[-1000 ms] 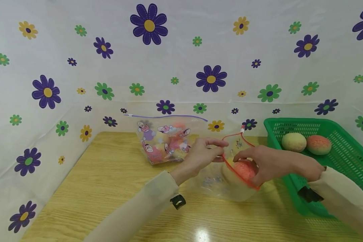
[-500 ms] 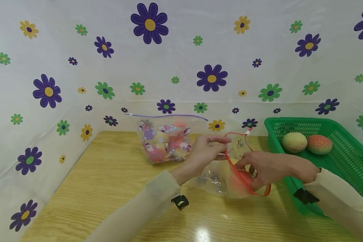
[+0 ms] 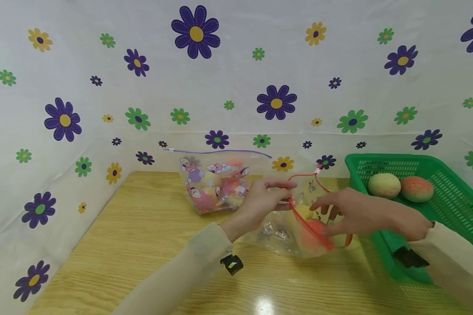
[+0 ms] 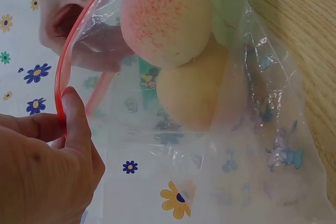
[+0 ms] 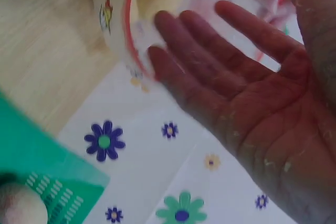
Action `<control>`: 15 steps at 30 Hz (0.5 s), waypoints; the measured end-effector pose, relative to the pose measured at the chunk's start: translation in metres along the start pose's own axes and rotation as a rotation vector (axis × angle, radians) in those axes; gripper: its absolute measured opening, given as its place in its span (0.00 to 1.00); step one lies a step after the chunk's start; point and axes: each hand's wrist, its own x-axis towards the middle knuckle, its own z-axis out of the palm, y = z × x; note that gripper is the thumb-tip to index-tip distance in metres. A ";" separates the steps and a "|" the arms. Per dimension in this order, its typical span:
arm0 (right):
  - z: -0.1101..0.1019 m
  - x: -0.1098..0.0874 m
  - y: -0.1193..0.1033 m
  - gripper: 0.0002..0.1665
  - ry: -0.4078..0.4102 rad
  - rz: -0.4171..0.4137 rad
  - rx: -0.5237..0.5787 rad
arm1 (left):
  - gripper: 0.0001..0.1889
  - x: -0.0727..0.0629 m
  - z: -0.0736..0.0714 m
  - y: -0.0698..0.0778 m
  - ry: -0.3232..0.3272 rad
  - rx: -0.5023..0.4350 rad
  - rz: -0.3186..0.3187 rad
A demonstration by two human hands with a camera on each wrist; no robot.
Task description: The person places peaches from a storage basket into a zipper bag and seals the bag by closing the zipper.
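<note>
My left hand [image 3: 260, 203] pinches the red zip edge [image 4: 62, 80] of a clear zip bag [image 3: 273, 236] between thumb and finger. The bag's mouth gapes toward the right. Inside it, in the left wrist view, a pink-and-cream peach [image 4: 165, 19] lies against a yellow peach [image 4: 191, 90]. My right hand [image 3: 358, 214] is at the mouth, fingers apart and holding nothing. The right wrist view shows its palm [image 5: 262, 114] and its loosely extended fingers, their tips within the red-edged opening.
Behind my left hand stands a second zip bag [image 3: 216, 183] with a purple zip, filled with fruit. A green basket [image 3: 378, 240] at the right holds a pale peach [image 3: 384, 185] and a reddish peach [image 3: 417, 189]. A flowered sheet [image 3: 236, 65] backs the wooden table [image 3: 141, 236].
My right hand has pushed the pink peach down into the bag, let it go and drawn back a little toward the right. My left hand keeps its pinch on the zip edge.
</note>
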 end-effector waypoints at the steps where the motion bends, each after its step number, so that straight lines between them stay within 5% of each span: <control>1: -0.002 -0.003 0.001 0.32 0.025 -0.004 -0.006 | 0.13 0.000 0.000 0.000 0.003 -0.005 -0.007; 15: -0.037 -0.040 0.032 0.21 0.284 0.082 -0.111 | 0.13 0.003 -0.001 -0.005 -0.005 -0.008 -0.034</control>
